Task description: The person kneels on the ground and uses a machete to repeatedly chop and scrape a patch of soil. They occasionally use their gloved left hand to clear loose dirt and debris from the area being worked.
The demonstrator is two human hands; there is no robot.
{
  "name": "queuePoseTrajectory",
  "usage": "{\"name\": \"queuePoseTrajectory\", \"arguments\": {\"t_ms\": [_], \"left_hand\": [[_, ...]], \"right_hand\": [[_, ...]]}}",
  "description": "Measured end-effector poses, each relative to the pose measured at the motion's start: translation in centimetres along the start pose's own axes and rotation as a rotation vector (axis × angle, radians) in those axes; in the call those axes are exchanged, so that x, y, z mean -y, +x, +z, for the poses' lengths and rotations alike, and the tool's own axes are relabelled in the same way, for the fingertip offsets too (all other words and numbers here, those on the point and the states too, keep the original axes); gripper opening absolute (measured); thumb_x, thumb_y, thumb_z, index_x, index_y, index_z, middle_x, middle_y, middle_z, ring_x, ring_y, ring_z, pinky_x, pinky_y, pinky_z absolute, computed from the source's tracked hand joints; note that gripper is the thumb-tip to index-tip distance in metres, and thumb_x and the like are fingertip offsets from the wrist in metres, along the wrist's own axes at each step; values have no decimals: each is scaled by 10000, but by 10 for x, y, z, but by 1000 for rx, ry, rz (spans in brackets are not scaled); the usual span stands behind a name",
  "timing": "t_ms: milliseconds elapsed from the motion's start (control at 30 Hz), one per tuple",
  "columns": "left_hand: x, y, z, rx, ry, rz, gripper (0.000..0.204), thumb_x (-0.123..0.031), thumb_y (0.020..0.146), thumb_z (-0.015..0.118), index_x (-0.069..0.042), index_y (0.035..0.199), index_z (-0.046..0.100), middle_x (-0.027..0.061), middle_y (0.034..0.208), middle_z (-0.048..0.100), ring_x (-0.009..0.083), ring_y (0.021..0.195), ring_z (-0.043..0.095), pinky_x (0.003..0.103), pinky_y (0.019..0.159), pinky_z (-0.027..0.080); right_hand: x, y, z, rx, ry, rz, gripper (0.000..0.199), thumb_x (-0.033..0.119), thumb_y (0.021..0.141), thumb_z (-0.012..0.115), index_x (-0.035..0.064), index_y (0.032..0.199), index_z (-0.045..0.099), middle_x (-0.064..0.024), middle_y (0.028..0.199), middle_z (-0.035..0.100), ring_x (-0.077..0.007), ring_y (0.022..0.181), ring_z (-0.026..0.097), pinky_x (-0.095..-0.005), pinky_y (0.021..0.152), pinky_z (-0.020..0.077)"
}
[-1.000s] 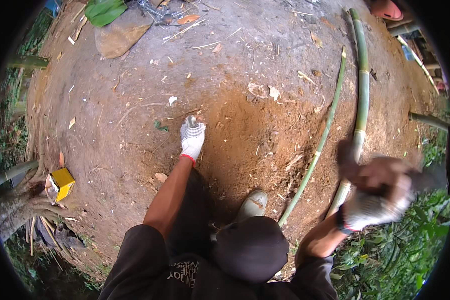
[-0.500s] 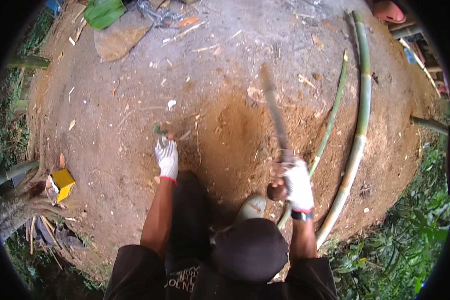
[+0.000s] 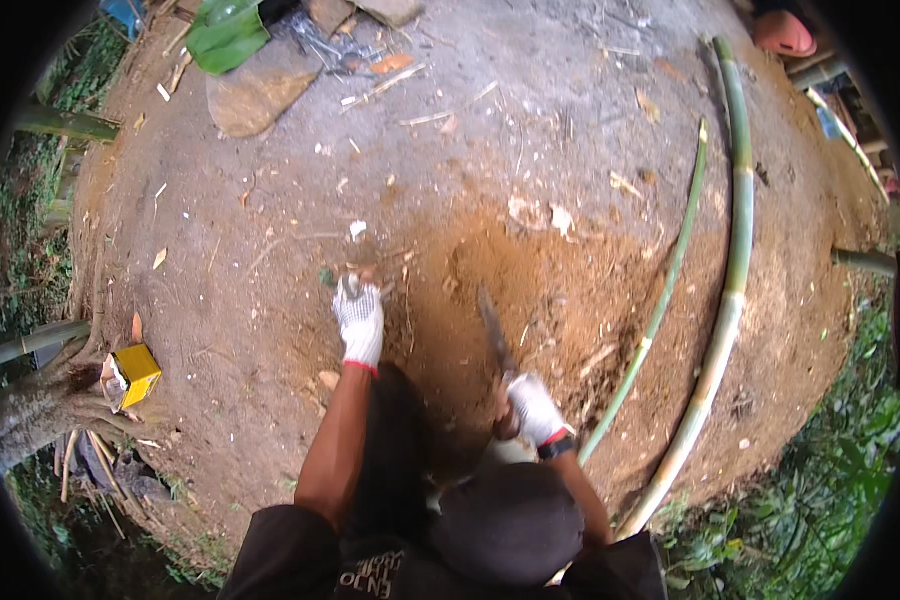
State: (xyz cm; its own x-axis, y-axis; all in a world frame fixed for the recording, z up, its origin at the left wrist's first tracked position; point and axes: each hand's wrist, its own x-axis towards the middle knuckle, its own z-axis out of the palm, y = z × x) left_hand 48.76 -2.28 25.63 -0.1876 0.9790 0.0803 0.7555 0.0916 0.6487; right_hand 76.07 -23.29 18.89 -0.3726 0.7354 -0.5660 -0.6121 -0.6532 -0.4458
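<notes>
brown soil (image 3: 432, 345) separates left hand (image 3: 360, 322) from knife (image 3: 493, 328) in right hand (image 3: 535, 408).

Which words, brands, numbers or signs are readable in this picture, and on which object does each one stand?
Dark shirt: pale lettering, only partly in view; I will not copy it out.
Yellow box: any print is too small to read.
I make out no other lettering.

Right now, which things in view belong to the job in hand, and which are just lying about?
Apparently in the job:
right hand, gripping the blade
left hand, grip unclear
loose soil, near the blade's tip

Apparently just lying about:
yellow box
green leaf
flat stone
thick pole and thin pole, both unheld
</notes>
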Motion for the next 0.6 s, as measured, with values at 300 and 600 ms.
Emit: {"name": "queuePoseTrajectory", "arguments": {"t_ms": [300, 600], "left_hand": [[-56, -17, 97, 595, 585, 584, 258, -182, 738, 628, -52, 960, 651, 174, 971, 645, 326, 944, 626, 450, 851, 490], [-59, 16, 251, 769, 989, 828, 240, -128, 855, 526, -38, 975, 713, 155, 1009, 686, 287, 959, 659, 451, 847, 493]], "right_hand": [[79, -135, 36, -333, -299, -165, 256, 69, 879, 553, 36, 1131, 520, -59, 844, 599, -107, 545, 527, -232, 471, 448], [52, -143, -54, -537, -107, -22, 207, 64, 866, 606, 51, 1035, 487, -69, 824, 603, -112, 559, 535, -229, 492, 432]]}}
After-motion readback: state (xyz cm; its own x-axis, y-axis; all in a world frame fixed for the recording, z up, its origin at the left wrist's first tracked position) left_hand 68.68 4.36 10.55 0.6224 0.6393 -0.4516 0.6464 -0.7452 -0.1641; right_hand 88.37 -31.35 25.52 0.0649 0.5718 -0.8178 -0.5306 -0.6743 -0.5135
